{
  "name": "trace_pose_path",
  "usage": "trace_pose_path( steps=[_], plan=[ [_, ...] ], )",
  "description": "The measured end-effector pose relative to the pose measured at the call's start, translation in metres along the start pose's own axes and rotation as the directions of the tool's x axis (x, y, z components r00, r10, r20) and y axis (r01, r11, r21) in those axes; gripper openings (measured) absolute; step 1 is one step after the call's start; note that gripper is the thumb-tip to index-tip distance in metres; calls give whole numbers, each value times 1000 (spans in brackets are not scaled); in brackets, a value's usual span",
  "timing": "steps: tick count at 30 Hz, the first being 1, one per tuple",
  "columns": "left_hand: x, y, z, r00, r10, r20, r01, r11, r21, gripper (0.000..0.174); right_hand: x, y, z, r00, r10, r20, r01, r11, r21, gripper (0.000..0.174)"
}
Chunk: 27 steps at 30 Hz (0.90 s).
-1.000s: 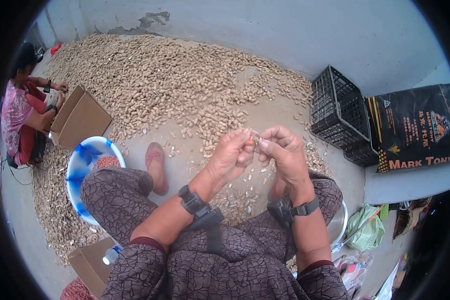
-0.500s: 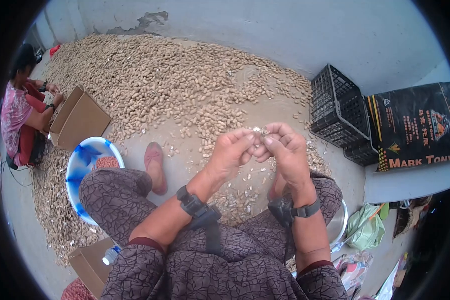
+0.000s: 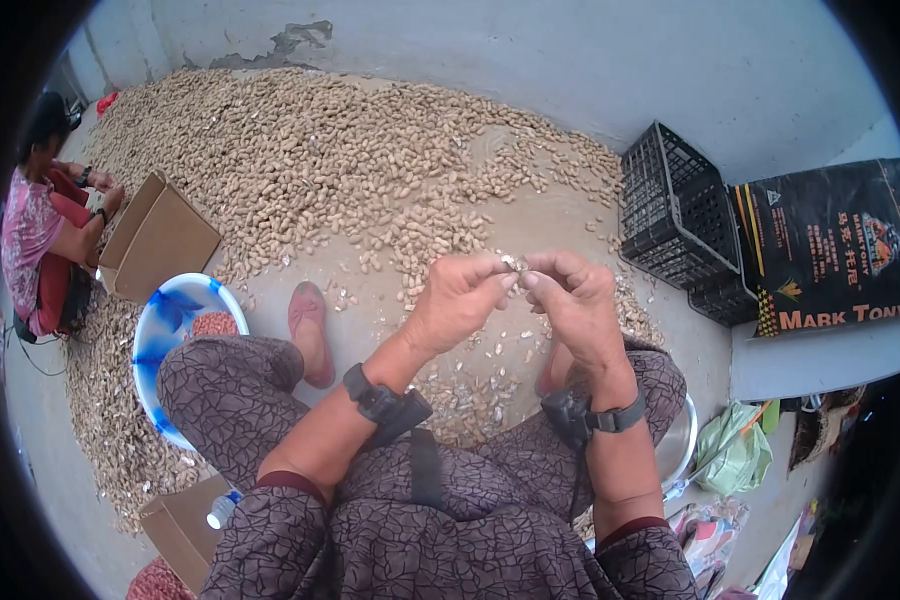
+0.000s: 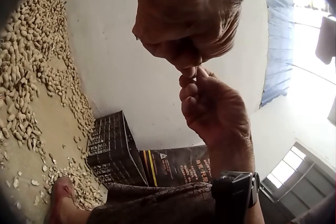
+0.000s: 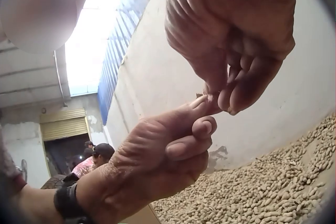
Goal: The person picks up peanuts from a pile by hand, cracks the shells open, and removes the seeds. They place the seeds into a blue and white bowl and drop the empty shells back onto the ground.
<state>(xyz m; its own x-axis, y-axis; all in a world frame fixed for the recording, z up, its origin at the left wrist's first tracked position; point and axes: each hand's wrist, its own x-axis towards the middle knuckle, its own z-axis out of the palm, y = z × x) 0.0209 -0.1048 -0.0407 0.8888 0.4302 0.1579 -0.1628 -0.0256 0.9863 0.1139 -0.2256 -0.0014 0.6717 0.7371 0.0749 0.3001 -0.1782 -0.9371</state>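
Note:
My left hand (image 3: 460,305) and right hand (image 3: 582,305) meet in front of my knees, fingertips together. Between them they pinch a small peanut shell (image 3: 513,263), pale on its inner side, with thumbs and forefingers on its two ends. In the left wrist view the fingers mostly cover it; the right hand (image 4: 215,108) reaches up from below. The right wrist view has the left hand (image 5: 163,150) with its other fingers curled toward the palm. A wide heap of unshelled peanuts (image 3: 300,160) spreads over the floor beyond.
At my left stands a blue-and-white basin (image 3: 148,375) holding reddish kernels (image 3: 215,324). Broken shells (image 3: 470,400) litter the floor between my feet. Black crates (image 3: 670,220) and a printed black sack (image 3: 825,245) stand right. Another person (image 3: 45,220) squats by a cardboard box (image 3: 160,240).
A reddish kernel-like spot at my left fingers one second ago no longer shows. The shell's pale inside came into view, and my hands have drawn slightly apart, still pinching it.

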Motion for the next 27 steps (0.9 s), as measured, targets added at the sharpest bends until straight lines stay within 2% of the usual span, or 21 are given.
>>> trace_pose_path(
  steps=[2, 5, 7, 11, 15, 17, 26, 27],
  plan=[
    [0, -1, -1, 1000, 1, 14, -2, 999, 49, 15, 0, -1, 0, 998, 64, 2, -64, 996, 55, 11],
    [2, -3, -3, 998, 33, 47, -36, 997, 68, 13, -2, -1, 1, 999, 45, 14, -45, 998, 37, 11],
    [3, -6, -4, 989, 122, 79, -128, 989, 72, 13, -2, -8, 2, 997, 75, 34, -78, 994, 74, 11],
    [3, -3, -8, 986, 104, 128, -112, 992, 61, 11, -2, -9, 1, 988, 122, 99, -132, 986, 100, 10],
    [0, 0, -8, 992, 12, 127, -15, 1000, 23, 8, 0, -8, -3, 975, 144, 167, -172, 970, 173, 8],
    [-2, 2, -8, 993, -16, 116, 15, 1000, 15, 8, 1, -9, -4, 965, 165, 204, -220, 932, 287, 7],
    [-6, 3, -5, 993, -88, 83, 85, 996, 40, 11, 3, -4, -3, 955, 195, 224, -261, 910, 321, 11],
    [-7, 4, -4, 990, -126, 65, 129, 991, -45, 11, 3, -3, -2, 956, 192, 222, -258, 911, 321, 11]
  ],
)
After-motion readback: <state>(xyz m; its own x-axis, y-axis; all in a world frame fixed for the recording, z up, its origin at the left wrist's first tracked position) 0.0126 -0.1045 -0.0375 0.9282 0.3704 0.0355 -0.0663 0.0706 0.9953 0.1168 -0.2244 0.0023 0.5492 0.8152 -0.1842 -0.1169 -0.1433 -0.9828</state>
